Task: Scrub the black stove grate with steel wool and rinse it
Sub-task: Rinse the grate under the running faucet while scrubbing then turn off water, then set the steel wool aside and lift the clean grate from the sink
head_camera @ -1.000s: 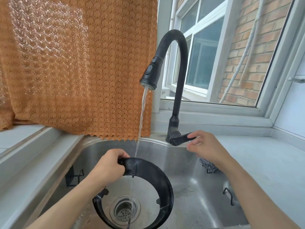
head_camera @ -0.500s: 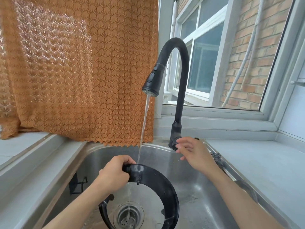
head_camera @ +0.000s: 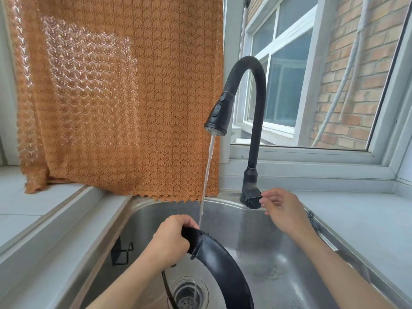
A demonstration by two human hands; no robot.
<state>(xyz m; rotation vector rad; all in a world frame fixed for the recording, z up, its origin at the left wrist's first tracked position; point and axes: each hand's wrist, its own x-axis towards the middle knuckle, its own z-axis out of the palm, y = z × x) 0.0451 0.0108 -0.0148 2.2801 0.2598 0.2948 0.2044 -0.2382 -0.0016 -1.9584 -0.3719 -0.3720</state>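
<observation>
Bright daylight enters through the window [head_camera: 289, 85], leaving a glare patch on the curtain [head_camera: 89, 70] and sheen on the sink [head_camera: 267, 253]; focus sharp, wide-angle bending at edges.

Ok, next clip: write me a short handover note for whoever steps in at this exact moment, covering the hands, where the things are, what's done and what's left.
Left hand: grips the top rim of the black stove grate, holding it upright over the sink drain.
Right hand: fingers loosely curled at the faucet lever, holding nothing; contact with the lever is unclear.
Water stream is running from the faucet and lands on the grate's rim just beside the left hand.
Steel wool: a dark bit shows at the sink's right edge behind the right wrist.
Done: rinsing under way. Whether scrubbing is finished cannot be told.
Left: turn the grate under the stream, then shut off the water.
</observation>
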